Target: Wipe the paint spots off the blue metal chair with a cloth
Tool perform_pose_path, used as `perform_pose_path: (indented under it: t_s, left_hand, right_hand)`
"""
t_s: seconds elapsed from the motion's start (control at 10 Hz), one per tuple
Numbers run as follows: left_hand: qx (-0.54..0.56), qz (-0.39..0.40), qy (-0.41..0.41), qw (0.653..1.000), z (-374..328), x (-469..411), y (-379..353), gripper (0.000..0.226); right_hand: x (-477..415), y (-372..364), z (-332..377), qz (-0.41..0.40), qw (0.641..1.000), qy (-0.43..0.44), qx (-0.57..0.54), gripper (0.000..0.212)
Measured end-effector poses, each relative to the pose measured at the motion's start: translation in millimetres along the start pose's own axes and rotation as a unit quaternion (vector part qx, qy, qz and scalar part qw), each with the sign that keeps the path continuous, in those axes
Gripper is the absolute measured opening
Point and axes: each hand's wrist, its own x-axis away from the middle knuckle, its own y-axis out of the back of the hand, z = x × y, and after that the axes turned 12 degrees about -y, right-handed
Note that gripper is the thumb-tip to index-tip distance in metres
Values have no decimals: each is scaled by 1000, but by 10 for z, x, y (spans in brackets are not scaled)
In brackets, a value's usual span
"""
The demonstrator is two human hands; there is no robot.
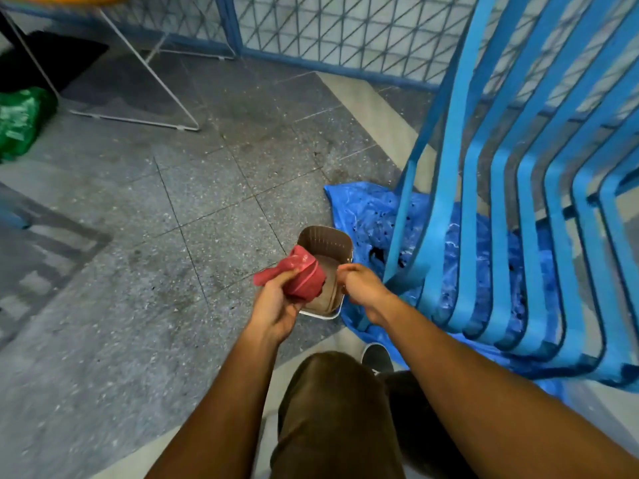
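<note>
The blue metal chair (518, 202) with long slats fills the right side and stands on a crumpled blue plastic sheet (366, 212). My left hand (276, 305) holds a bunched red cloth (301, 274) just above a small brown basket-like tub (326, 243) on the floor. My right hand (363, 288) is closed in a fist over the tub's right rim, close to the chair's front left leg. Whether it grips the rim or an end of the cloth is unclear. Murky liquid shows inside the tub.
Grey speckled floor tiles (173, 219) stretch to the left. A white wire frame (138, 81) and a green bag (20, 119) lie at the far left. A blue mesh fence (328, 32) runs along the back. My knee and shoe (377, 357) are below the hands.
</note>
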Motion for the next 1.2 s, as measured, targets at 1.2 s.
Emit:
perform_pose_path:
  t_s: [1.2]
  left_hand:
    - [-198, -105, 131, 966, 1848, -2441, 193, 46]
  right_hand:
    - [-1968, -547, -533, -149, 980, -102, 81, 67]
